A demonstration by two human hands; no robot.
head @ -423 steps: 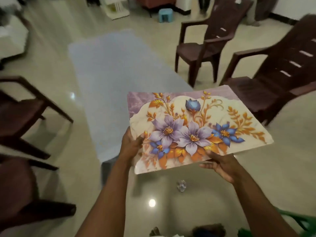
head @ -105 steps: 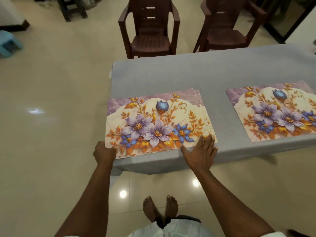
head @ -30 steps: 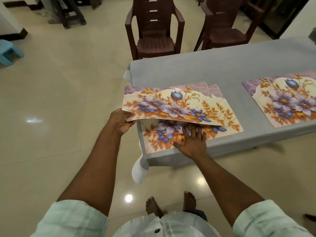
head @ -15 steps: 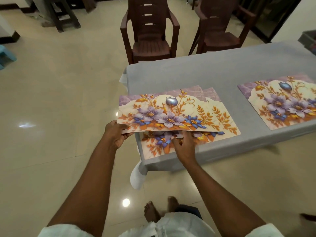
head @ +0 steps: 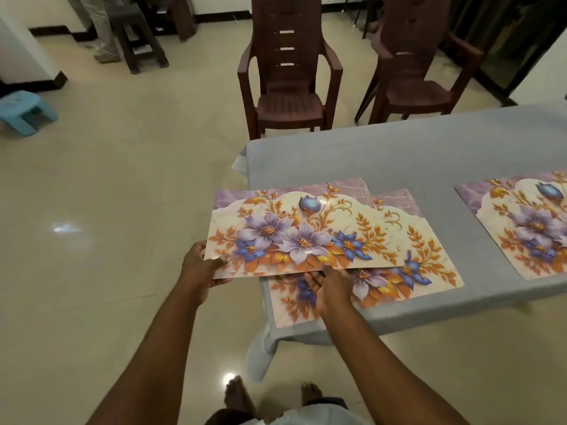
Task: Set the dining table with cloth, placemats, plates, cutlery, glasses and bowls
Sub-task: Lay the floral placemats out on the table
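Note:
A grey cloth (head: 399, 154) covers the table. A floral placemat (head: 411, 271) lies flat at its near left corner, and another placemat (head: 527, 228) lies further right. I hold a stack of the same floral placemats (head: 291, 231) lifted above the corner, shifted left past the table's edge. My left hand (head: 199, 265) grips the stack's lower left corner. Under the stack's front edge, my right hand (head: 331, 286) holds it with its fingers hidden beneath, above the flat placemat.
Two brown plastic chairs (head: 288, 75) (head: 414, 72) stand beyond the table. A small blue stool (head: 24, 110) and dark wooden stools (head: 138, 41) are far left on the tiled floor (head: 107, 179). My bare feet (head: 270, 397) stand beside the table corner.
The stack has risen and slid left off the bottom placemat, which stays flat on the cloth. My right hand went from pressing the lower mat to holding the stack's front edge.

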